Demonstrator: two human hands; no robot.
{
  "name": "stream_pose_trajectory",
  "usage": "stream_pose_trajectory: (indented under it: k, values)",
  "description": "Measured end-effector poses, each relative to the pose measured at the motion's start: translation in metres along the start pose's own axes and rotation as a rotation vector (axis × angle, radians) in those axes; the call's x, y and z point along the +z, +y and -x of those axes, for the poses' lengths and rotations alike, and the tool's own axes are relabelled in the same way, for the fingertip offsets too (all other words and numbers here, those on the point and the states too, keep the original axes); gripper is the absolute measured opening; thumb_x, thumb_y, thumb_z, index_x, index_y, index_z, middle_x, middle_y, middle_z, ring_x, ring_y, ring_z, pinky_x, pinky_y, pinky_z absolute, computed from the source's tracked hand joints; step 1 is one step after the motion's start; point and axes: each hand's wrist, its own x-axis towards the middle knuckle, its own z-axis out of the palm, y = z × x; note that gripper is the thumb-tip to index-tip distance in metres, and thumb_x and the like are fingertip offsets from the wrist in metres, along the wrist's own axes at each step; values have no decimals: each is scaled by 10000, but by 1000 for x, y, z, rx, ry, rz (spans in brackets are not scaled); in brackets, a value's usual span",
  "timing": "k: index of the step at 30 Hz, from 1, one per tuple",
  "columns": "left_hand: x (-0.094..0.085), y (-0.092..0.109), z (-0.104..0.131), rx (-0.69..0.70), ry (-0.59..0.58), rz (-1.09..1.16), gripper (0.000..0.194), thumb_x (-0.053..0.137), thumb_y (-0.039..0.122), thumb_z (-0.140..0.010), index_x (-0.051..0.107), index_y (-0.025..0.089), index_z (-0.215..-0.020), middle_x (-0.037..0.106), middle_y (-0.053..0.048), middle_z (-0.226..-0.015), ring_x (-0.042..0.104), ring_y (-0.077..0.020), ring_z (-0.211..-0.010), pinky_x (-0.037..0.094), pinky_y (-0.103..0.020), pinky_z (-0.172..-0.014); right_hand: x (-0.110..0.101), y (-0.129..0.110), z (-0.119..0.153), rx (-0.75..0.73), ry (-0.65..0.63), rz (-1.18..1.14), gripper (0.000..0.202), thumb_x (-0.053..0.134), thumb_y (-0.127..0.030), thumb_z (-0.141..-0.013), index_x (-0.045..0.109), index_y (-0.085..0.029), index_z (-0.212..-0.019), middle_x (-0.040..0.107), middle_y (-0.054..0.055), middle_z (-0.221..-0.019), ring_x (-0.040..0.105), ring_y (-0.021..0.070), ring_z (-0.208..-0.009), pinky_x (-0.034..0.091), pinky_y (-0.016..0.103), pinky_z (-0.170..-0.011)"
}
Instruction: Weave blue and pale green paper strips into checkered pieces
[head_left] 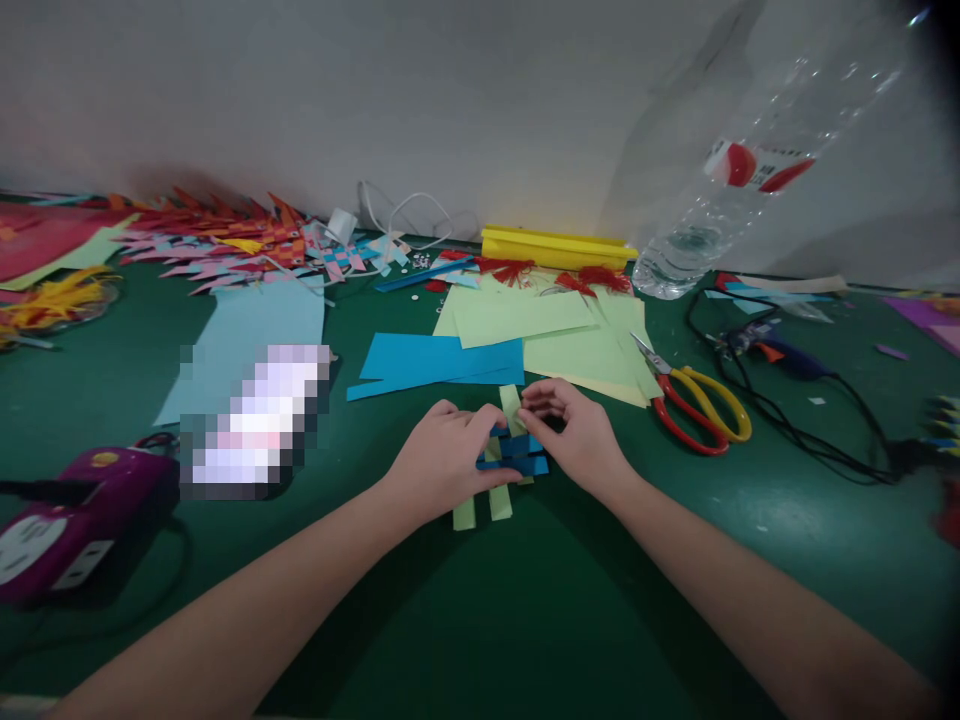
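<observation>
Blue paper strips (534,465) cross over and under pale green paper strips (500,501) in a small woven piece low in the middle of the head view. My left hand (448,455) is closed on the woven piece from the left, its thumb below and fingers above. From the right, my right hand (574,430) pinches at the upper part of the piece with bent fingers, beside a green strip's top end. Part of the weave lies hidden under my left fingers. Just beyond my hands are blue paper sheets (442,358).
Pale green sheets (525,315) lie behind. Scissors with red and yellow handles (701,405) are on the right, near a glue gun (795,358) with a black cord. A plastic bottle (720,210) stands at the back. At left are a pixelated phone-like object (259,425) and a purple power socket (90,515).
</observation>
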Motion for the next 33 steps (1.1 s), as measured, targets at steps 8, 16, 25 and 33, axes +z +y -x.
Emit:
stream_pose_trajectory:
  k: [8,16,25,33]
  values:
    - [2,-1,2,42,18,-24,416,616,566,-777,462,197,-893,576,18,-701,541,-178,-617,346,-313,-634,-1,-3,1,-1,-29,-46,189,579,-289,-821,553,-216,-993,650,50,-890,650,168,-819,563,314,-718]
    - [1,0,2,42,12,-2,384,627,525,-782,478,190,-897,597,12,-742,563,-178,-643,351,-326,-645,-2,-8,1,-13,-51,59,144,560,-280,-827,577,-225,-959,677,38,-904,649,177,-857,536,309,-718]
    - [1,0,2,60,26,50,387,620,533,-777,443,190,-738,607,17,-716,553,-166,-652,336,-324,-650,-1,-8,1,-17,-62,161,148,525,-241,-821,557,-233,-965,673,0,-747,616,158,-671,463,288,-599]
    - [2,-1,1,57,15,38,363,628,501,-781,449,189,-727,595,23,-715,522,-156,-641,327,-322,-655,-3,-13,2,14,-89,141,188,523,-236,-802,532,-230,-989,635,-30,-662,549,139,-597,428,275,-582]
